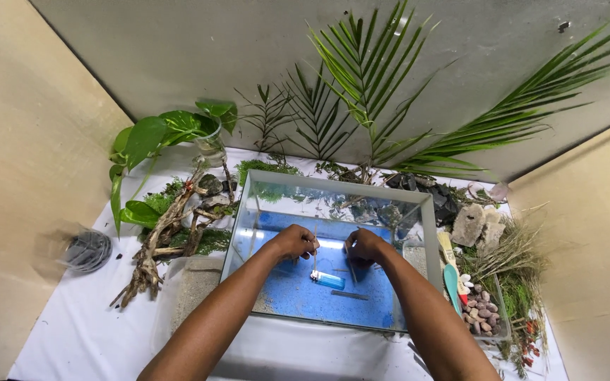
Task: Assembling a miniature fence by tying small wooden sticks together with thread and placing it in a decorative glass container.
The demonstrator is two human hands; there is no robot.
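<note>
Both hands are inside the clear rectangular glass tank (333, 185). The left hand (295, 243) is pinched shut on a thin pale wooden stick (314, 255), held roughly upright over the blue sand floor (298, 293). The right hand (365, 247) is curled as well, fingers drawn together on what looks like a second thin stick (too slim to tell for certain). Just below and between them a small blue-and-silver lighter (327, 279) lies flat on the sand.

The step in hand looks like setting slender sticks into the sand bed; it calls for steady, vertical pressure so the stick stands rather than tips.

The tank sits on a white cloth-covered table (86, 331), with twisted brown driftwood (167, 233) and a leafy green vine (151, 134) to the left. A tray of reddish and pale pebbles (480, 310), grey stones (469, 224) and dry grass (513, 254) lie to the right. Palm fronds (368, 77) lean on the grey back wall, between beige side panels.
</note>
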